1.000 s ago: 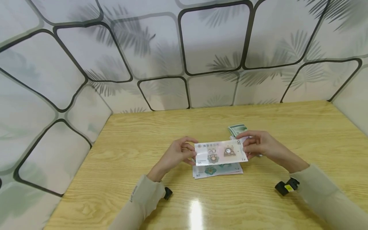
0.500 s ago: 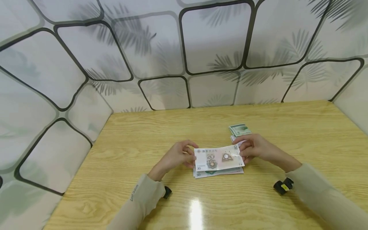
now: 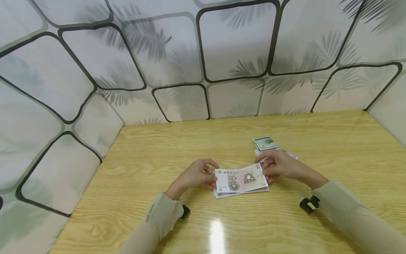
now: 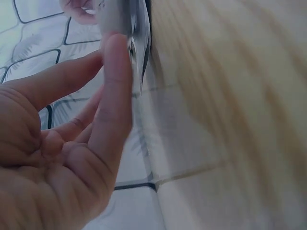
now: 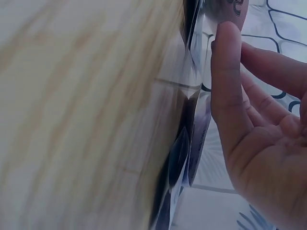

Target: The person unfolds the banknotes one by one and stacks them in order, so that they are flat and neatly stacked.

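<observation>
A pale pink play banknote (image 3: 241, 178) marked 20 is stretched between the two hands, sagging slightly in the middle. My left hand (image 3: 195, 175) pinches its left edge between thumb and fingers; the left wrist view shows the thumb (image 4: 116, 67) against the note (image 4: 111, 19). At the right edge, my right hand (image 3: 280, 165) pinches the note the same way, its thumb (image 5: 227, 67) toward the camera in the right wrist view. Close beneath lies a small stack of banknotes (image 3: 223, 194) with a 50 on its corner, mostly covered by the held note.
Green folded-looking banknotes (image 3: 265, 143) lie behind the right hand, overlapping pale purplish notes (image 3: 291, 154) partly hidden by that hand. Everything rests on a wood-grain table (image 3: 152, 141), backed by a patterned wall covering (image 3: 238, 46).
Both hands have lowered the 20 note toward the person and down over the stack, covering most of the 50 note. The right hand has shifted left, revealing more of the purplish notes.
</observation>
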{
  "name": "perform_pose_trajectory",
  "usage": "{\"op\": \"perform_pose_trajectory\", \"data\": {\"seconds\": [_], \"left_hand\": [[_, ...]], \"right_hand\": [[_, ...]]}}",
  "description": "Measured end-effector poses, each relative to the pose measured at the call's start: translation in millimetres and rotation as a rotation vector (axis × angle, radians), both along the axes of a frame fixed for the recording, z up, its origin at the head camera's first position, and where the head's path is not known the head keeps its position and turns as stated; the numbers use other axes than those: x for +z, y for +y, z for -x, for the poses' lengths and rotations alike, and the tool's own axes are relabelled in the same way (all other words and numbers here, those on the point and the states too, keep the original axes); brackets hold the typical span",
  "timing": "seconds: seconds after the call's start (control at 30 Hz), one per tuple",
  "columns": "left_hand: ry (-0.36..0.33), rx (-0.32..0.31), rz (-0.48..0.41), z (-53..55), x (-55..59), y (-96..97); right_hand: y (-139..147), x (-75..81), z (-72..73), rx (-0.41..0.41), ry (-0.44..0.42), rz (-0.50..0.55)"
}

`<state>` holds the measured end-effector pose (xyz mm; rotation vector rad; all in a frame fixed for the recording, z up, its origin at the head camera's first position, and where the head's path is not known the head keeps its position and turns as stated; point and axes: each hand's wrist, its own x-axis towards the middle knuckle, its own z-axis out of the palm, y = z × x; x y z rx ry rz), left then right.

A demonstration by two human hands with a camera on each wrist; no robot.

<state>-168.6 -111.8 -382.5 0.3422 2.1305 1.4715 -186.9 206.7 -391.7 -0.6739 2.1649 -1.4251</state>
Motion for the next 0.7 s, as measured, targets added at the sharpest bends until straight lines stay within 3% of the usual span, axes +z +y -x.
{"op": "perform_pose_trajectory", "data": {"seconds": [0.23,0.7], "left_hand": [[0.033,0.025,0.059,2.5,3.5,-3.9],[0.112,0.008,-0.006,12.7,10.0,1.5]], "right_hand": [[8,8.8,-2.2,-0.024,-0.017,-0.038],[54,22.8,6.1,-0.184,-0.011,-0.058]]}}
